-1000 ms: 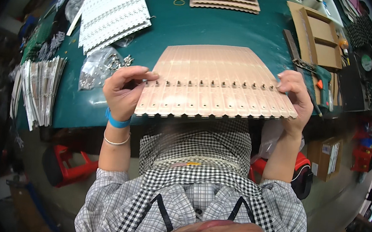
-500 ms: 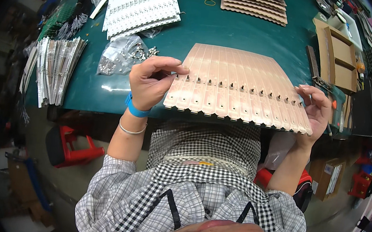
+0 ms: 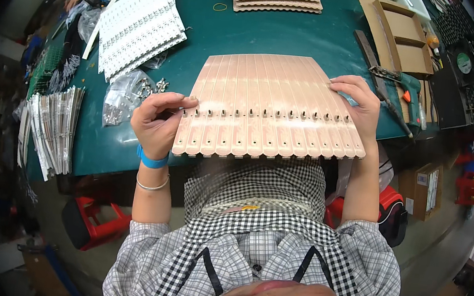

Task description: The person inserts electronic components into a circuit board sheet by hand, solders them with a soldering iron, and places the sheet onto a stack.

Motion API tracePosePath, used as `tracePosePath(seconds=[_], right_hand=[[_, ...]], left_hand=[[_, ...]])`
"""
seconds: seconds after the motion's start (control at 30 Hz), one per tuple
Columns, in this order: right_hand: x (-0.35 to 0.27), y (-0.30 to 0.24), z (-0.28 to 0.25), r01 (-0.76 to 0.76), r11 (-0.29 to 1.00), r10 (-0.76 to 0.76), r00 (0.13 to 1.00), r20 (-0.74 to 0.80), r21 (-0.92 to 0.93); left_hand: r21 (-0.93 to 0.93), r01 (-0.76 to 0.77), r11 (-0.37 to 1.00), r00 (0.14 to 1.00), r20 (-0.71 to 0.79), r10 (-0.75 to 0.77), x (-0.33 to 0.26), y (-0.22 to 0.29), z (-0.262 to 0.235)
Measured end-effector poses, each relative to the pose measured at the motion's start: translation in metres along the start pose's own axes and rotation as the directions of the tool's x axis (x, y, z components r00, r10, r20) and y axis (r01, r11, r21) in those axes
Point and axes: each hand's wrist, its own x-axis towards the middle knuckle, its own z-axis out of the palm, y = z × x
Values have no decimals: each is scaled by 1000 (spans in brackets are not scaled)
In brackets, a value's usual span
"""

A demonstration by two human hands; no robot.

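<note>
Copper-pink slotted panel (image 3: pixel 271 108) is held at both ends: our left hand (image 3: pixel 155 121) and right hand (image 3: pixel 356 100) grip it over the green tabletop (image 3: pixel 273 32); next likely needs careful snapping along a groove.

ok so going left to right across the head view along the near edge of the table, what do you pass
stack of grey strips → clear bag of small metal parts → left hand → tan ribbed panel with a row of small studs → right hand → green-handled tool → open cardboard box
</note>
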Motion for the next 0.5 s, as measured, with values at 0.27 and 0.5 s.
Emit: tracePosePath(seconds=[0.27,0.5], right_hand=[[-1,-6,2,8,1000,-6,998,-58,24],[1,1,-4,138,989,-141,988,-65,-48]], left_hand=[[-12,8,1000,1000,-1,-8,4,10,7],[-49,-30,998,999,38,32,0,19,12]])
